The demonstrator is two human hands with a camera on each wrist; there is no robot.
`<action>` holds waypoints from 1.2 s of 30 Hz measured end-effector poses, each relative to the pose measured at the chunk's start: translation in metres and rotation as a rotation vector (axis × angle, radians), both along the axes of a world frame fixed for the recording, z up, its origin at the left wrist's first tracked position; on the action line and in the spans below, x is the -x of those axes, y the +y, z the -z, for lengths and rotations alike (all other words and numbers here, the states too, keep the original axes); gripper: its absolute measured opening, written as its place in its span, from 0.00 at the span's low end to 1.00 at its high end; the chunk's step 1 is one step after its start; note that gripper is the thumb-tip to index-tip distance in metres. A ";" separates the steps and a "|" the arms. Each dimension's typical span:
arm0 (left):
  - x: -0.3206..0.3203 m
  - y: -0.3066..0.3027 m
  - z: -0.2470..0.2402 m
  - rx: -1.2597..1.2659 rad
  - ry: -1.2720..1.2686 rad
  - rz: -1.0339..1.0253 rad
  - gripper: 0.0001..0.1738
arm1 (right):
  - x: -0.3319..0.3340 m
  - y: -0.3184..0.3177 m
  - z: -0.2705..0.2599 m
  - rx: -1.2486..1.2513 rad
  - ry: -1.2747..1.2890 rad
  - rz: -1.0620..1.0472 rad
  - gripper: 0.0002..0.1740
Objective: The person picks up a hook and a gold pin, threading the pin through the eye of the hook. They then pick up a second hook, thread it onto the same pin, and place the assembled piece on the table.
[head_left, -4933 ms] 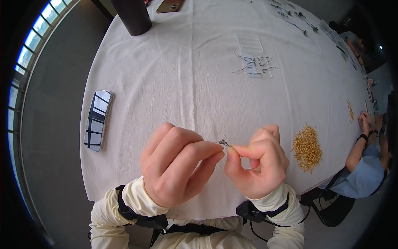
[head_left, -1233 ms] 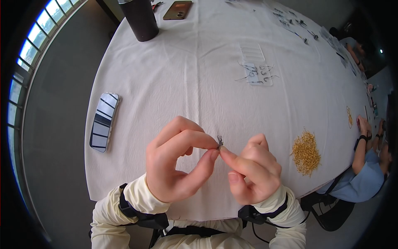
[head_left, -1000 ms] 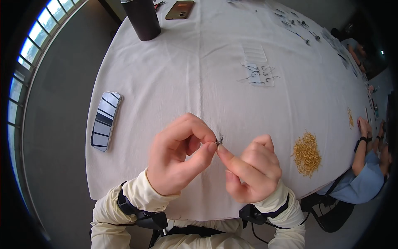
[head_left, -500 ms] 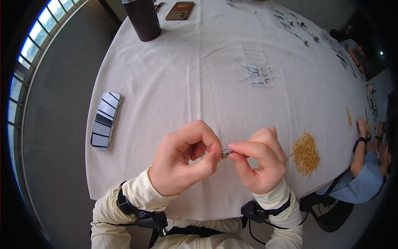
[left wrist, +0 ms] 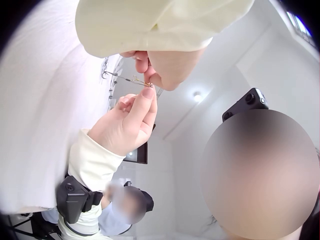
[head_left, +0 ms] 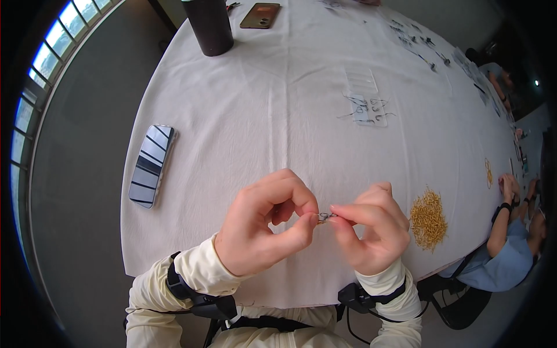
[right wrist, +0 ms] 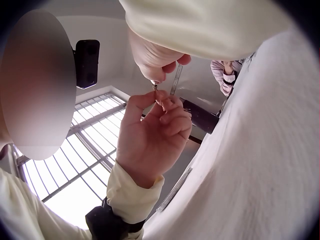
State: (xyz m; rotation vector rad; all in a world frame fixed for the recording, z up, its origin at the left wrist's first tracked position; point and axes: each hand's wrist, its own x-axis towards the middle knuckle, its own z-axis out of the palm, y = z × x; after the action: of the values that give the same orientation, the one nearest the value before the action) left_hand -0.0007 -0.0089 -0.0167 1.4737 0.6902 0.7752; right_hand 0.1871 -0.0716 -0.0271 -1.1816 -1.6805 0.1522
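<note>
In the head view a small dark wiry piece spans the narrow gap between the two hands, above the cloth. The left hand pinches one end between thumb and forefinger. The other end is pinched between thumb and forefinger of the right hand. The left wrist view shows thin dark and gold-coloured strands at the fingertips, near the right hand. In the right wrist view the fingertips of the left hand meet the small piece; its exact shape is unclear.
A pile of small golden pieces lies right of the hands. Beyond are a clear case with hooks, a dark tumbler and a brown phone. Another phone lies left. A person in blue sits at the right.
The right fingers, earlier set apart with only the forefinger at the piece, now pinch it with the thumb. Both hands have shifted slightly right in the head view, and the piece lies more level.
</note>
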 end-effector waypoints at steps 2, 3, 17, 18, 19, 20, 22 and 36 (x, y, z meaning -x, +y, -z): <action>0.000 0.000 0.001 0.014 -0.003 0.001 0.03 | 0.000 0.000 0.000 0.002 0.003 -0.008 0.15; 0.001 0.000 0.001 0.028 -0.006 0.002 0.03 | 0.000 0.000 0.000 0.003 0.007 -0.015 0.15; -0.003 -0.001 -0.002 -0.252 0.048 -0.028 0.03 | 0.001 -0.004 0.004 0.041 0.113 0.001 0.14; -0.003 -0.002 -0.002 -0.265 0.044 -0.040 0.03 | 0.001 -0.003 0.004 0.011 0.095 -0.010 0.14; -0.003 -0.002 -0.002 -0.265 0.044 -0.039 0.03 | 0.002 -0.002 0.004 0.010 0.095 -0.009 0.14; -0.003 -0.002 0.000 -0.249 0.033 -0.046 0.03 | 0.002 -0.001 0.004 -0.019 0.064 -0.007 0.15; -0.003 -0.002 0.002 -0.233 0.023 -0.053 0.03 | 0.002 -0.001 0.003 -0.050 0.033 -0.006 0.15; 0.003 0.001 -0.001 0.405 -0.136 0.158 0.04 | 0.000 -0.003 -0.006 0.157 0.219 -0.077 0.09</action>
State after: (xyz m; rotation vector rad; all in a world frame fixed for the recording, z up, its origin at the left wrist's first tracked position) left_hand -0.0038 -0.0081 -0.0159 1.0824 0.5795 0.5676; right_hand 0.1871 -0.0750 -0.0211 -1.1708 -1.5417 0.4527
